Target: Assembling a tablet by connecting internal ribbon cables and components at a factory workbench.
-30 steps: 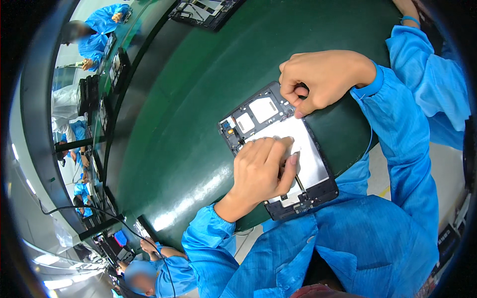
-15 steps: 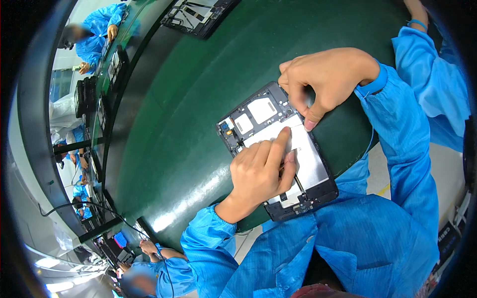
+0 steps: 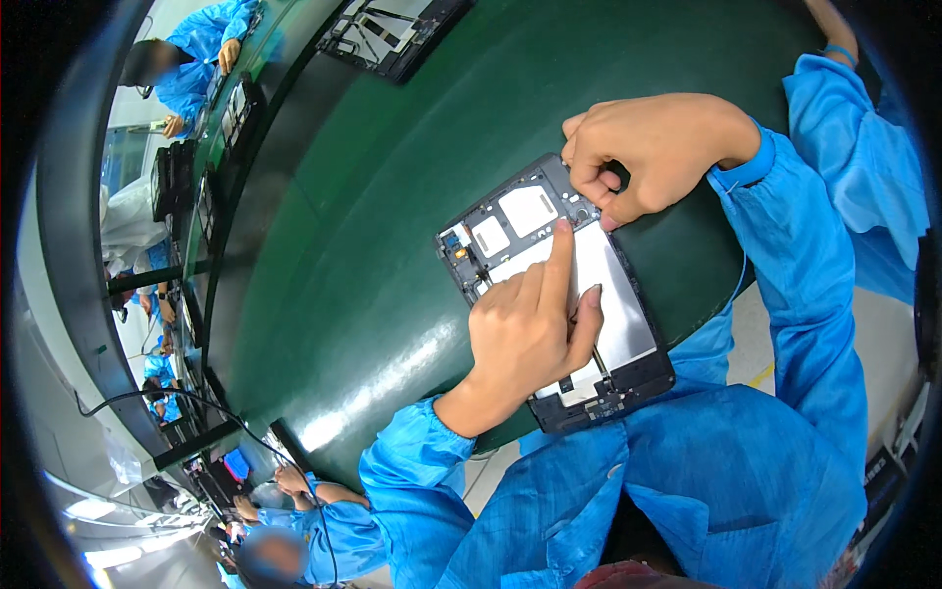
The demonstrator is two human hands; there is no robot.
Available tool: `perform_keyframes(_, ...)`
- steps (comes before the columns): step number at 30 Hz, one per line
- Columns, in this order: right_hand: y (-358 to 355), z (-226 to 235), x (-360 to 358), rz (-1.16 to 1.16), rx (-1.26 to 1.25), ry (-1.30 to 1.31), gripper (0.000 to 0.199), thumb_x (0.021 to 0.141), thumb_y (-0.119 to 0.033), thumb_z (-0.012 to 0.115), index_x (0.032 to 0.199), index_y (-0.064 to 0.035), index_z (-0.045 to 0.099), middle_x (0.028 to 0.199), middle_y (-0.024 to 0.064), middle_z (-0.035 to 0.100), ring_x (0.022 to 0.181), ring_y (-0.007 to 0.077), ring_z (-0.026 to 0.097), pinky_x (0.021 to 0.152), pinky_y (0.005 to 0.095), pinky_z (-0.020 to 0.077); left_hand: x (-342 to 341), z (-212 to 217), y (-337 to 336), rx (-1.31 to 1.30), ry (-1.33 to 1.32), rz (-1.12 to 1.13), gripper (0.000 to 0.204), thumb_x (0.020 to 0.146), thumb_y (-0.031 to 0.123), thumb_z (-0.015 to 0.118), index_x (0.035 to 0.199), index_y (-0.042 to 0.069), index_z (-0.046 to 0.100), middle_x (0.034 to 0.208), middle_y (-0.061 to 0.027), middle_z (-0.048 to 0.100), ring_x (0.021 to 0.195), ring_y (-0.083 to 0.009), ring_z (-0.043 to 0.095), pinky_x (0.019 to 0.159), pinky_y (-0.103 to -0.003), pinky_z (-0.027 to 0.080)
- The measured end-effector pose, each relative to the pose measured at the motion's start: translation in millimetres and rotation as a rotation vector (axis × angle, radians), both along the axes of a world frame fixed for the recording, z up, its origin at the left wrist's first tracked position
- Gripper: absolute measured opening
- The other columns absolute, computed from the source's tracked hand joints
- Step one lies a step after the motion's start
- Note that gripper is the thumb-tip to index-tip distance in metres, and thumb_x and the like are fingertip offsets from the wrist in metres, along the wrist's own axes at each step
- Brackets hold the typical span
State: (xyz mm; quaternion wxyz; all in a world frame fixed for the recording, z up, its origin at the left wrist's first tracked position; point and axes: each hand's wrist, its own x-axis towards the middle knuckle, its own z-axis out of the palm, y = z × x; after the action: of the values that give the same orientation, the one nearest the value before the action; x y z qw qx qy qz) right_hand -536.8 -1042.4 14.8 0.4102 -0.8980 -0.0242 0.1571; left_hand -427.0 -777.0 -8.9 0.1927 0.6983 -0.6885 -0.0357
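An opened tablet [image 3: 628,304] lies tilted on the green table, its lower end toward my body. Its inside shows a dark frame, a silver-white panel and two white patches near the far end. My left hand [image 3: 525,319] rests over the panel, index finger stretched to the border below the white patches and thumb held apart. My right hand [image 3: 667,152] is at the tablet's far right edge, thumb and finger pressed together by the corner. Anything inside that pinch is too small or hidden to make out.
The glossy green table [image 3: 373,245] curves round in front of me. Another opened tablet [image 3: 392,34] lies at its far edge. A black cable [image 3: 211,402] hangs at the left. Co-workers in blue coats sit at left, lower left and right, one sleeve [image 3: 834,128] close to my right arm.
Both hands have moved farther along the tablet: my left fingertip from the panel to its far border, my right pinch nearer the corner. The tablet has shifted slightly right.
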Motion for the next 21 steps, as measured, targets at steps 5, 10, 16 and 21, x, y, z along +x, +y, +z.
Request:
perform_keyframes(5,0.6,0.6,-0.8,-0.01,0.005,-0.024,0.027,0.082,-0.013,0.088,0.069,-0.0072,0.065,0.069,0.0024,0.058,0.085,0.0257,0.059,0.08,0.0431,0.0472,1.8,0.6,4.0,-0.07,-0.012,-0.016,0.06,0.096,0.024,0.075,0.151,-0.002,0.069,0.069,-0.007,0.063,0.052,-0.0247,0.061,0.053,-0.039,0.048)
perform_keyframes(10,-2.3,-7.0,-3.2,0.031,0.008,-0.18,0.02,0.081,-0.011,0.087,0.073,-0.0005,0.072,0.065,0.0119,0.068,0.061,0.0252,0.064,0.059,0.0428,0.0455,0.7,2.5,2.4,-0.087,-0.023,-0.004,0.055,0.096,0.023,0.074,0.147,0.002,0.074,0.068,-0.006,0.061,0.052,-0.0242,0.059,0.052,-0.039,0.048)
perform_keyframes(16,-5.3,-4.9,-1.3,0.016,0.006,-0.162,0.016,0.08,-0.01,0.086,0.074,-0.0006,0.074,0.067,0.0124,0.07,0.061,0.0243,0.063,0.059,0.0423,0.0457,3.5,1.2,-1.0,-0.138,-0.035,-0.016,0.055,0.091,0.024,0.079,0.14,-0.001,0.078,0.066,-0.0019,0.056,0.051,-0.0188,0.054,0.05,-0.035,0.042)
perform_keyframes(21,-13.5,-3.7,-0.9,0.013,0.052,-0.156,0.016,0.079,-0.012,0.085,0.074,-0.0004,0.075,0.067,0.0124,0.07,0.06,0.0235,0.063,0.059,0.0417,0.0466,3.4,4.2,-6.4,-0.138,-0.026,-0.011,0.055,0.092,0.025,0.079,0.14,-0.001,0.078,0.066,-0.0022,0.056,0.052,-0.0188,0.054,0.05,-0.035,0.042)
